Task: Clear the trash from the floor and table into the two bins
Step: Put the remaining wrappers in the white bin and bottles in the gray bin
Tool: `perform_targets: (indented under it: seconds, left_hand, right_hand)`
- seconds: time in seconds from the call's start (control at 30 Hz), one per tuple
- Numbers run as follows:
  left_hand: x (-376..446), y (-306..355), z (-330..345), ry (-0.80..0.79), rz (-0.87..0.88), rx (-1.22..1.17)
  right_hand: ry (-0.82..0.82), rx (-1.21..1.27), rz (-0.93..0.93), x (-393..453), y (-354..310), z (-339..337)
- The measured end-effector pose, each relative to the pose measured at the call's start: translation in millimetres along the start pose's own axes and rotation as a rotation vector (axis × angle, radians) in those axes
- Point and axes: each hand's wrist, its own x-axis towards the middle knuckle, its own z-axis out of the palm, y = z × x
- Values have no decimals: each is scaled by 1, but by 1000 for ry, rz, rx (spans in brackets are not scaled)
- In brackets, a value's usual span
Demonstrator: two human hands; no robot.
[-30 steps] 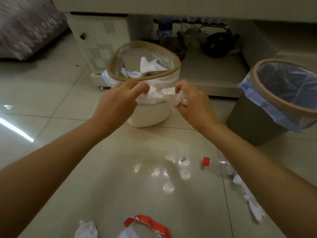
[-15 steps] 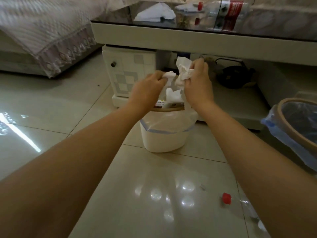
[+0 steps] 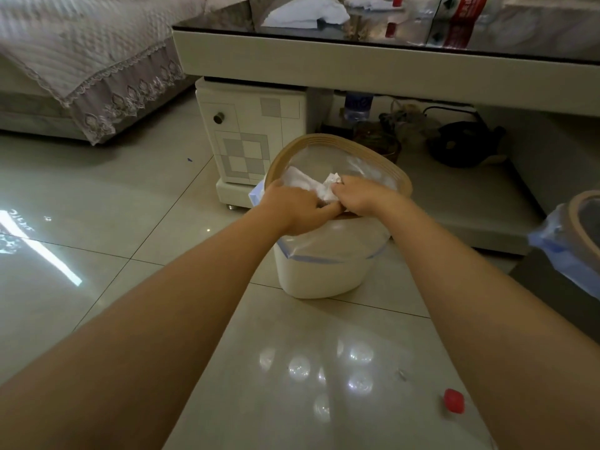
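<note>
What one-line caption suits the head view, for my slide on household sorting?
Both hands, left and right, push crumpled white tissue into the white bin beside the table.

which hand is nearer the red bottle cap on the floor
Right. The right hand grips white tissue over the white bin, up the same side as the red cap. The left hand is beside it, farther from the cap.

Crowding the near rim of the white bin (image 3: 324,271): left hand (image 3: 293,207) and right hand (image 3: 358,194), side by side. Leaving its far half open at 12 o'clock. Overhanging just beyond: table (image 3: 357,64). Flanking at 3 o'clock: dark bin (image 3: 581,222). Lying open toward 9 o'clock: floor (image 3: 113,222).
</note>
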Motion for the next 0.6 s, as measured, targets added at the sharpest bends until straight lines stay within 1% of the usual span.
perform_targets:
  seconds: [0.07,0.13,0.23,0.3,0.33,0.37,0.4,0.47,0.5,0.57,0.6]
  left_hand:
    - [3,2,-6,-91,-14,16]
    - [4,3,-9,-107,3,52]
    - [3,-1,-5,-40,47,100]
    - [1,-2,-1,71,78,60]
    - [0,-3,1,147,92,24]
    - [-1,-4,2,227,105,-8]
    - [-2,-5,3,290,109,-32]
    - [-6,-3,7,371,97,-56]
    - [-8,-1,9,403,80,-64]
    - [-15,5,13,463,38,-70]
    - [-20,8,15,485,32,-70]
  right_hand:
    - [-130,-24,-2,3,-3,-7]
    - [-192,-27,27,12,-1,-9]
    - [-253,-114,40,23,5,-7]
    - [-317,-226,27,30,10,-4]
    - [-312,-268,8,34,11,-2]
    - [-260,-308,-17,39,14,1]
    - [-159,-309,-21,41,16,4]
    - [141,-198,0,38,23,7]
    - [300,-146,-19,30,26,7]
    - [576,-152,-141,5,30,7]
    - [656,-116,-203,-9,33,8]
